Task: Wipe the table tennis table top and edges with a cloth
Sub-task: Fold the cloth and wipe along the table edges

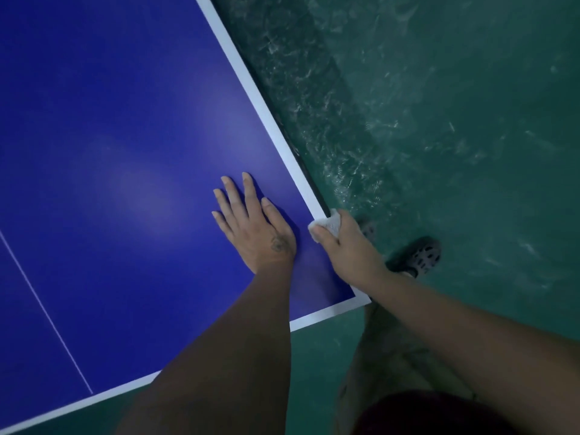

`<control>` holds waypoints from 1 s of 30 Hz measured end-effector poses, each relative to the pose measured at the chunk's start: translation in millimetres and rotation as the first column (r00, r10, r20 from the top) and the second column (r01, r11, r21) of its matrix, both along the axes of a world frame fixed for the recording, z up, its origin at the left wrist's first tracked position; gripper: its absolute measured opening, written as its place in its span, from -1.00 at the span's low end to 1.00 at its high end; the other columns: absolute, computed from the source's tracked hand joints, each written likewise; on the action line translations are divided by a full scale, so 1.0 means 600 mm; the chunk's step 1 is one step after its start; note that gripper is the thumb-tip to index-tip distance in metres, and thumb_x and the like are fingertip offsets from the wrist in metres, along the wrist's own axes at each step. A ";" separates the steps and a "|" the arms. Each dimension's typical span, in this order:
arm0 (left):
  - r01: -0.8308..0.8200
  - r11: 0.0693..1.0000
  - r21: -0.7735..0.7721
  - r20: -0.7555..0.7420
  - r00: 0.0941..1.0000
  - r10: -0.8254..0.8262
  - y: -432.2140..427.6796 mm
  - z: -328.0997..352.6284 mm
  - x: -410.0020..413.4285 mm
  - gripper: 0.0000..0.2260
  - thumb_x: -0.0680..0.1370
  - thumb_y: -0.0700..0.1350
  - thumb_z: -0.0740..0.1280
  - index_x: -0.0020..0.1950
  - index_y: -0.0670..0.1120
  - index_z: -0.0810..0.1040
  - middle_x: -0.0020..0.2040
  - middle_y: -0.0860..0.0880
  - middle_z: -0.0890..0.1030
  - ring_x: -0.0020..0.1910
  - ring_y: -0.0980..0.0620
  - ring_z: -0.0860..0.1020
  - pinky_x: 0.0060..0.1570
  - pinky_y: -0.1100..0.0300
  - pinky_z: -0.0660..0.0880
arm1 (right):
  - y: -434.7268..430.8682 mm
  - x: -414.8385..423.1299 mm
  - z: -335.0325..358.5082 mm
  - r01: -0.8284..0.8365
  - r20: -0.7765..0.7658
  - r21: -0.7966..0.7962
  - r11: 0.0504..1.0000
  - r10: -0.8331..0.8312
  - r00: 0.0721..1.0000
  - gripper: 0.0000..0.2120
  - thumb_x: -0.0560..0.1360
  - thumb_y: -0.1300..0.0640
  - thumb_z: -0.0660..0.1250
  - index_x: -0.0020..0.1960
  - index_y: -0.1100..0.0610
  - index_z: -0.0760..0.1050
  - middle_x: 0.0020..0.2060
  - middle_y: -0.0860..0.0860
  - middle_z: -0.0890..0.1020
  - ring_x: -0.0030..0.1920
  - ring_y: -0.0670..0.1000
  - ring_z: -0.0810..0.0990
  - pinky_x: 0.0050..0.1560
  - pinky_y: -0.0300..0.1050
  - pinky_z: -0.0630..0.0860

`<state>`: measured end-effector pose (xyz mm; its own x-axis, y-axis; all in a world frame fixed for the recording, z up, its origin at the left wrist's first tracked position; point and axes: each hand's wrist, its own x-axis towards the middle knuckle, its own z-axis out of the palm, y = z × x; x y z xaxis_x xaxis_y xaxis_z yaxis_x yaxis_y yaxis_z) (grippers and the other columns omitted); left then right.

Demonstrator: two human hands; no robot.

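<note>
Cloth (pixel 328 226): white, bunched, sitting on the table's (pixel 125 120) side edge near the corner.
Right hand (pixel 343 243): gripping the cloth, thumb on top, fingers wrapping over the edge.
Left hand (pixel 255 224): resting flat, fingers spread, just beside.

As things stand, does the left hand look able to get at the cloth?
Probably yes. The left hand lies flat on the table beside the cloth, nothing between them; the right hand grips the cloth, covering part.
</note>
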<state>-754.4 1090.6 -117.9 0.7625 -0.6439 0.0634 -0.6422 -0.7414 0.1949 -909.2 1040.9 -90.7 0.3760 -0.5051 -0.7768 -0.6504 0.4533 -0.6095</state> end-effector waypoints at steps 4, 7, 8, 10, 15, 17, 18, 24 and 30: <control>0.005 1.000 -0.027 0.004 1.000 -0.005 0.000 0.000 0.000 -0.51 0.75 -0.06 0.11 0.71 -0.01 0.32 0.75 -0.09 0.20 0.75 -0.16 0.11 0.69 -0.26 0.05 | -0.039 0.055 -0.003 0.000 -0.001 -0.054 0.999 0.000 1.000 -0.38 0.72 -0.14 0.25 0.63 0.16 0.20 0.51 0.12 0.43 0.45 0.14 0.47 0.19 -0.12 0.30; -0.003 0.999 -0.032 0.009 1.000 0.003 -0.001 0.001 0.002 -0.51 0.74 -0.09 0.14 0.70 -0.02 0.34 0.74 -0.10 0.22 0.74 -0.16 0.12 0.68 -0.26 0.06 | -0.093 0.102 -0.009 -0.013 0.053 -0.054 0.998 0.016 0.998 -0.38 0.72 -0.06 0.30 0.65 0.15 0.15 0.52 0.10 0.42 0.45 0.12 0.47 0.21 -0.16 0.28; -0.008 0.999 -0.031 0.008 1.000 0.009 -0.001 0.002 0.002 -0.51 0.74 -0.09 0.14 0.70 -0.02 0.34 0.74 -0.10 0.22 0.74 -0.16 0.12 0.68 -0.26 0.06 | -0.107 0.110 -0.009 -0.019 0.075 -0.048 0.999 0.022 0.997 -0.36 0.71 -0.06 0.31 0.66 0.13 0.14 0.52 0.08 0.42 0.44 0.11 0.48 0.23 -0.15 0.30; -0.014 0.999 -0.033 0.005 1.000 0.014 0.000 0.005 0.001 -0.52 0.75 -0.10 0.13 0.70 -0.02 0.35 0.74 -0.09 0.22 0.74 -0.15 0.12 0.69 -0.25 0.06 | -0.116 0.107 -0.014 -0.037 0.090 -0.041 0.998 0.041 0.995 -0.31 0.69 -0.12 0.34 0.68 0.09 0.11 0.52 0.04 0.43 0.44 0.09 0.48 0.25 -0.13 0.31; -0.017 0.999 -0.033 -0.010 1.000 0.017 -0.001 0.010 0.001 -0.52 0.75 -0.10 0.13 0.70 -0.03 0.34 0.74 -0.09 0.22 0.75 -0.14 0.11 0.70 -0.23 0.05 | -0.043 0.031 -0.015 -0.059 0.021 0.032 0.998 0.058 0.998 -0.19 0.63 -0.35 0.29 0.68 0.05 0.12 0.51 0.06 0.45 0.48 0.12 0.48 0.44 0.07 0.40; -0.023 1.000 -0.021 -0.008 1.000 0.023 -0.003 0.012 0.000 -0.52 0.75 -0.10 0.12 0.71 -0.02 0.33 0.74 -0.10 0.22 0.75 -0.14 0.10 0.70 -0.22 0.05 | -0.029 0.024 -0.013 -0.041 -0.018 0.038 0.998 0.041 0.999 -0.23 0.65 -0.33 0.26 0.69 0.03 0.12 0.51 0.03 0.46 0.46 0.11 0.49 0.39 0.05 0.40; -0.025 1.000 -0.020 -0.012 1.000 0.024 -0.003 0.014 0.000 -0.52 0.75 -0.10 0.12 0.71 -0.02 0.32 0.74 -0.10 0.22 0.75 -0.14 0.10 0.70 -0.22 0.05 | -0.031 0.029 -0.010 -0.031 -0.026 0.031 0.999 0.032 0.999 -0.24 0.65 -0.32 0.26 0.68 0.04 0.13 0.50 0.03 0.47 0.44 0.11 0.51 0.34 0.02 0.40; -0.026 0.999 -0.030 -0.036 0.999 0.025 -0.003 0.019 0.001 -0.52 0.75 -0.09 0.12 0.70 -0.03 0.34 0.74 -0.10 0.22 0.75 -0.13 0.09 0.69 -0.25 0.07 | -0.141 0.135 -0.018 -0.086 0.030 -0.027 0.996 0.087 0.996 -0.42 0.69 -0.25 0.25 0.51 0.13 0.29 0.33 0.04 0.55 0.28 0.11 0.58 0.16 -0.06 0.39; -0.028 0.999 -0.020 -0.043 0.999 0.028 -0.004 0.023 0.002 -0.52 0.75 -0.10 0.16 0.70 -0.02 0.35 0.74 -0.09 0.22 0.75 -0.13 0.09 0.69 -0.24 0.09 | -0.185 0.154 -0.007 -0.124 0.080 -0.022 0.992 0.126 0.989 -0.37 0.69 -0.22 0.29 0.58 0.12 0.24 0.31 -0.03 0.51 0.25 0.00 0.52 0.18 -0.12 0.34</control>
<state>-753.4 1088.1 -104.1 0.7825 -0.6211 0.0436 -0.6120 -0.7544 0.2374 -816.5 930.2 -95.1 0.4982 -0.4630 -0.7332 -0.6495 0.3609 -0.6692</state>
